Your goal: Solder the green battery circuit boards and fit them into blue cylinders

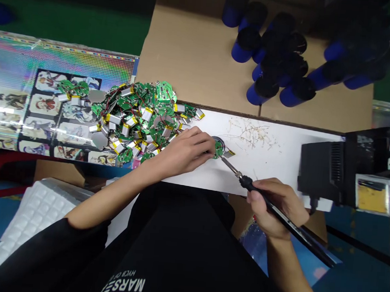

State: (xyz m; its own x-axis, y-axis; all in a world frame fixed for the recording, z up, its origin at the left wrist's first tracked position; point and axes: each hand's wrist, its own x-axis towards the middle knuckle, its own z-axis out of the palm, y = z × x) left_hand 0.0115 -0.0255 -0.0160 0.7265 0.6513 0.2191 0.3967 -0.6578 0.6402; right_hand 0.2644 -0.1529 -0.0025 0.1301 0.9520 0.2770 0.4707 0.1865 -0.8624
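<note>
My right hand is wrapped round the handle of a soldering iron. The iron's metal tip reaches up and left to the edge of a small green circuit board, which has a dark ring around part of it. Over the board's left side lies my left hand, fingers bent and closed together; what its fingertips pinch is hidden behind them. A small silver battery pouch with wires sits at the board's right. Just beyond my left hand spreads a heap of green circuit boards with wired battery pouches.
Blue and black cylinders stand on a cardboard sheet at the back. A black box-shaped unit sits at the right, beside a yellow sponge in a tray. Wire scraps litter the white work surface. Shiny printed sheets lie left.
</note>
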